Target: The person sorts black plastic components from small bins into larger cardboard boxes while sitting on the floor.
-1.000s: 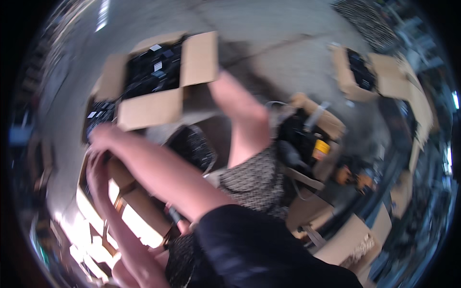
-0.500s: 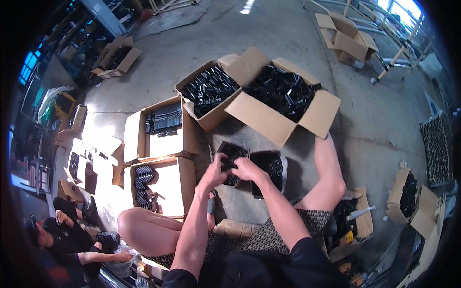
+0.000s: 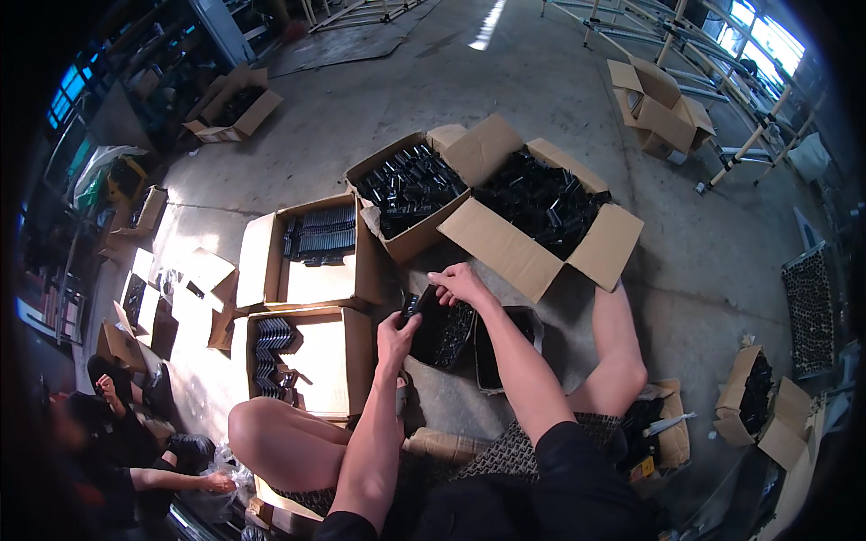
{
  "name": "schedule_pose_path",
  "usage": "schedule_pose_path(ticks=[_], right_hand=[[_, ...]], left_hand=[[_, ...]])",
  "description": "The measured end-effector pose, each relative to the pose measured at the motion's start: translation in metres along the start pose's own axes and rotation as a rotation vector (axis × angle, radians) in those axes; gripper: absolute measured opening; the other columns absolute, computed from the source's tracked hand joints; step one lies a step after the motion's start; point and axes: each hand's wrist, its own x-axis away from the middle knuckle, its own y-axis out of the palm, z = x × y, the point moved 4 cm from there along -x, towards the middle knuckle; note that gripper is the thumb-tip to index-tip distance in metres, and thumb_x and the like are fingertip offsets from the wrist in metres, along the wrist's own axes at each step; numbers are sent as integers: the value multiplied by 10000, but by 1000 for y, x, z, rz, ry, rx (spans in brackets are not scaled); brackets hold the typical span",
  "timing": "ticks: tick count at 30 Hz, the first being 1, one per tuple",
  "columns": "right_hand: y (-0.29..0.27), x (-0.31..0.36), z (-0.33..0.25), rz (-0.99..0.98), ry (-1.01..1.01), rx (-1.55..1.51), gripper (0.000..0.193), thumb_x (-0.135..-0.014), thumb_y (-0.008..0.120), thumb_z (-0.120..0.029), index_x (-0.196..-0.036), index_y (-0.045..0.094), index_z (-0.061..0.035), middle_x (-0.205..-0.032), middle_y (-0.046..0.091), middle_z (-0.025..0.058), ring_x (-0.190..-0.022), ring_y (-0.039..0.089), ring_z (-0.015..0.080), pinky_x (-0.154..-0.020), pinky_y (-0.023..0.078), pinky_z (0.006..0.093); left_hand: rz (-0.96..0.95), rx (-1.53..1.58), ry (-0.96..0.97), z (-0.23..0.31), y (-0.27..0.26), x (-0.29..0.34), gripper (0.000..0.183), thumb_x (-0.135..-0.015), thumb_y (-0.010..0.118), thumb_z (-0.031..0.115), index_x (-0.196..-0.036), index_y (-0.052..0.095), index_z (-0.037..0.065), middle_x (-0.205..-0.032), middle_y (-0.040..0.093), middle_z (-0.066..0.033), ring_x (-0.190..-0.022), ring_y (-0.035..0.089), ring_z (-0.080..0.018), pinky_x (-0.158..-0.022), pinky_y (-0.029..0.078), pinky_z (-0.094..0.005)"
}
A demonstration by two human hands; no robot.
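Observation:
My left hand [image 3: 395,337] is closed round a small dark part [image 3: 412,305] with a shiny end, above the left of two black bins. My right hand [image 3: 460,284] pinches the upper end of a narrow black piece [image 3: 428,296] close beside it; whether the two are joined I cannot tell. Below my hands, the left black bin [image 3: 442,341] contains many small dark pieces. Next to it on the right stands the other black bin [image 3: 488,364], partly hidden by my right forearm.
Ahead are two open cartons [image 3: 410,236] [image 3: 505,245] heaped with black parts. Cartons with stacked parts in rows [image 3: 262,261] [image 3: 338,361] stand left. A person [image 3: 117,433] sits at lower left. Another carton [image 3: 675,406] is by my right knee; pipe racks [image 3: 731,158] stand far right.
Both hands have lifted out of the left bin, bringing up the dark pieces. My right hand has moved up and forward, and the view has shifted slightly.

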Motion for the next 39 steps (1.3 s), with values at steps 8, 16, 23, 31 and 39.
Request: schedule_pose_path(ticks=[8,16,23,31,39], right_hand=[[54,-20,106,94,-229,1296,214,-915,508,-80,-1062,649,-11,-1102,626,188,-1077,624,361,-895,527,464],[42,-15,106,31,-416,1318,157,-865,534,-74,-924,665,-12,-962,647,191,-904,662,359,-787,537,461],[20,-9,97,235,-431,900,73,-861,572,-56,-874,633,-18,-868,648,172,-837,677,315,-738,541,439],[-7,79,-7,47,-563,314,262,-884,634,-92,-1131,682,-23,-955,666,156,-942,655,306,-840,506,366],[-20,92,-40,-221,-551,494,199,-838,694,-124,-995,697,-1,-909,719,143,-867,687,265,-784,522,363]], left_hand=[[-148,846,-502,-38,9,0,378,-941,645,442,-910,578,71,-630,494,-16,-479,406,-105,-457,333,-260],[-236,463,-377,-32,20,-2,441,-973,587,476,-865,654,54,-590,507,7,-451,416,-92,-443,316,-264],[-373,437,-306,-12,29,3,435,-979,583,468,-843,661,62,-582,491,39,-473,425,-66,-460,313,-243],[-500,253,-168,9,17,-1,372,-976,619,395,-1038,694,36,-696,547,60,-555,449,-38,-496,327,-225],[-630,161,-153,34,22,2,372,-971,626,401,-993,683,35,-683,521,75,-567,433,-26,-497,312,-219]])
